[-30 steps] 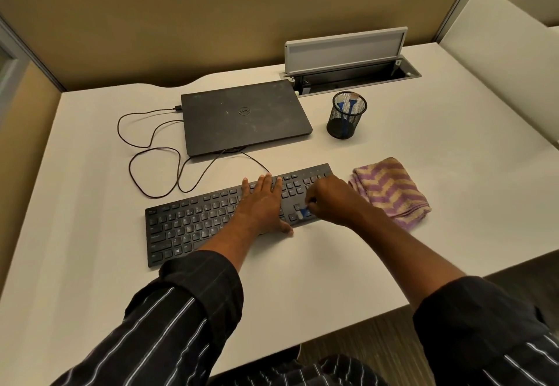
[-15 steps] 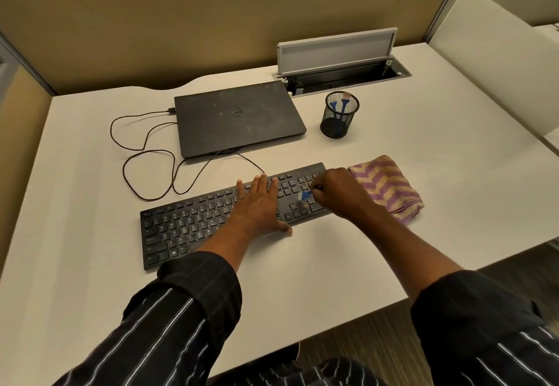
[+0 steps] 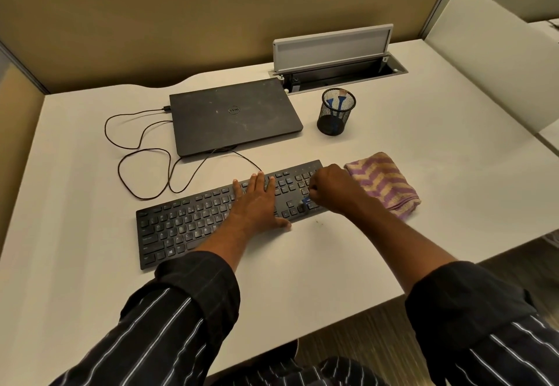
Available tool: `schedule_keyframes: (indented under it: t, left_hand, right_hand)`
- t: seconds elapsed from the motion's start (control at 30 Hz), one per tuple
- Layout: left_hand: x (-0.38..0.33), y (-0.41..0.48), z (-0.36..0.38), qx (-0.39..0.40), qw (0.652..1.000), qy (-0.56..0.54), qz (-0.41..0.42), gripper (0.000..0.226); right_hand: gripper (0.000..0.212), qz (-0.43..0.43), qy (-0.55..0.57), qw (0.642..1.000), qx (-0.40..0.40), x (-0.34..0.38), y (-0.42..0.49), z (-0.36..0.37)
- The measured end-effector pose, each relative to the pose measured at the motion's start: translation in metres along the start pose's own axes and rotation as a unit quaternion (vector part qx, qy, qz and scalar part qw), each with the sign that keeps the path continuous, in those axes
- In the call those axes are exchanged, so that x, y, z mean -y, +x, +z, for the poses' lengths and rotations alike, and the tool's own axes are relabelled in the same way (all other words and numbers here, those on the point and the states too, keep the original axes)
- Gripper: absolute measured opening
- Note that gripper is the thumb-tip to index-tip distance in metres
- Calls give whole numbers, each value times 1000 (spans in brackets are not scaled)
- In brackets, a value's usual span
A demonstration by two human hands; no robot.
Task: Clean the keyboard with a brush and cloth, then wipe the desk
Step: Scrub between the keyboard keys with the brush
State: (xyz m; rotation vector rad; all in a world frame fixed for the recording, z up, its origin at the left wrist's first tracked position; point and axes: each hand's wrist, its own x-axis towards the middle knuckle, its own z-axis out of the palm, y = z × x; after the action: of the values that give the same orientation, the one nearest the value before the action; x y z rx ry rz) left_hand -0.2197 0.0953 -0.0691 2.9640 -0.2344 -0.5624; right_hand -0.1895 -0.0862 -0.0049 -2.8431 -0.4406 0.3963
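step: brushing the right-end keys of the keyboard [image 3: 187, 225]; judged early in the task, cloth and desk wipe not yet done.
left hand [image 3: 257, 201]: flat, fingers spread, pressing down mid-keyboard; thumb over the front rim onto the tabletop [image 3: 332, 264].
right hand [image 3: 332, 189]: curled, pinching a small blue brush [image 3: 305, 201], tip down on the keys; bristles too blurred to read.
keyboard place: slantwise, near the front edge of the tabletop, left of centre.
cloth [image 3: 384, 183]: folded, purple and tan, just beside the keyboard's right end, toward the right edge; touching the right wrist or not, cannot tell.
risk, dust: likely flicked off the right end onto the cloth, then smeared back on during the wipe.
risk, slip: possible skid toward the front edge if the left press eases mid-stroke.
risk, keys: hard palm pressure plus angled strokes, so a keycap could pop or snag.
risk, cable [image 3: 136, 155]: looped loose toward the back-left, running to the laptop [image 3: 236, 116]; a keyboard tug could drag it.
risk, cup [image 3: 335, 113]: mesh, well behind the right hand, low chance of a knock.
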Motion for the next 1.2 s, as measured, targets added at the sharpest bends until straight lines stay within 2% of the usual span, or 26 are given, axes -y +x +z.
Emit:
schedule_keyframes:
  t: [0.2,0.3,0.37,0.5,0.7,0.77,0.87,0.93,1.03,1.1,1.2]
  left_hand:
    - [0,0,0,-3,1000,-4,1,124]
    - [-2,0,0,1,1000,-3,-2,124]
    - [-2,1,-1,1,1000,-2,-4,123]
    - [-3,0,-1,5,1000,-3,-5,124]
    - [-2,-1,-2,0,1000,-6,-5,124]
    - [-2,0,-2,0,1000,-6,-6,124]
    - [-3,1,-2,3,1000,-5,-6,125]
    - [-3,1,-2,2,1000,-4,-6,125]
    - [-2,2,-3,2,1000,-5,-5,125]
    - [-2,1,-2,2,1000,-3,-6,125]
    - [-4,2,0,2,1000,-4,-5,126]
  right_hand:
    - [22,-15,-20,998,56,-4,-10,5]
    - [14,-23,2,999,27,-7,-12,4]
    - [16,-44,35,998,1,-3,-11,3]
    - [20,-100,37,994,12,11,-14,10]
    - [16,-9,6,999,-40,-8,-11,11]
    - [19,-27,23,998,-55,-6,-9,6]
    - [20,-72,10,997,-18,-1,-7,6]
    - [19,-47,-16,999,-7,-6,-6,9]
    - [19,-7,-23,999,-38,-15,-5,5]
    - [18,-32,-10,998,-51,-14,-4,0]
    - [23,-85,-22,996,-7,-8,-5,-3]
